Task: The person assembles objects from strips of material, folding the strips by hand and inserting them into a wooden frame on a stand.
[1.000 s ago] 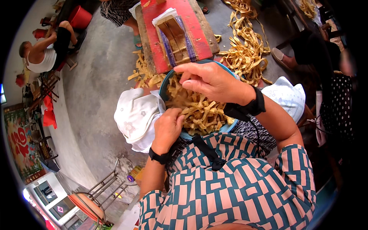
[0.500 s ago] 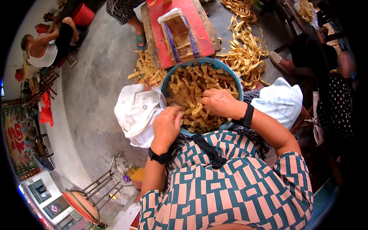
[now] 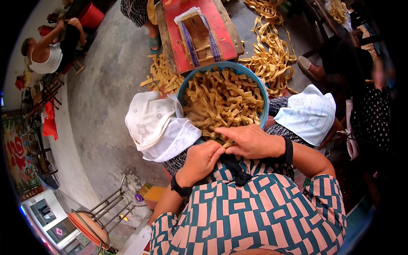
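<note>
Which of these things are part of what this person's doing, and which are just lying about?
Part of the work, it seems: the yellowish piece at the fingertips of the left hand and right hand; similar pieces in the blue tub; probably the long strips on the floor.

Apparently just lying about: the red bucket; the chair; the red cloth.
</note>
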A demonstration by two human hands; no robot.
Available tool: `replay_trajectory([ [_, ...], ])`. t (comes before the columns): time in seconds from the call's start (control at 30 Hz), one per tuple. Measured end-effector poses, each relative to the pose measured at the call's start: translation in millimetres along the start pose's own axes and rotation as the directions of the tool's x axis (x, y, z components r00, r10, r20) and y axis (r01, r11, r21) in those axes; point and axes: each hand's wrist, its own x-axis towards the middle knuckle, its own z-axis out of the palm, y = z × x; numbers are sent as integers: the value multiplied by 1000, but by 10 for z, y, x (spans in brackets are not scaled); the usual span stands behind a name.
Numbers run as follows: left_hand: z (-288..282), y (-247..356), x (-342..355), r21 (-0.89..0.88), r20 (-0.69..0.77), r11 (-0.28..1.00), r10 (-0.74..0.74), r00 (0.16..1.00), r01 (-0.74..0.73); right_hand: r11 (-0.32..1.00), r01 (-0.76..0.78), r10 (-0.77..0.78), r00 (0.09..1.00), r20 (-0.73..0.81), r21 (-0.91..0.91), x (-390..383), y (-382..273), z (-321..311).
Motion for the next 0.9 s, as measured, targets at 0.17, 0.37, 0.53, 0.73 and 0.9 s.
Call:
replay_trajectory([
  [0.17, -50, 105, -30, -243, 114, 958, -126, 985, 151, 948, 233, -217, 972, 93, -219, -48, 43, 147],
  [0.37, -82, 263, -38, -100, 109, 991, 99, 989, -88, 870, 370, -316, 926, 209, -325, -139, -12, -4],
  [0.53, -37, 34, 56, 72, -60, 991, -106, 993, 110, 873, 79, -62, 997, 52, -482, 0, 220, -136],
  [0.73, -255, -69, 132, 173, -269, 963, -158, 950, 209, 888, -158, 258, 949, 184, -433, 236, 603, -9],
  [0.9, -219, -284, 232, 471, -269, 842, -147, 952, 263, 928, -92, 176, 963, 206, -362, 945, 789, 380],
])
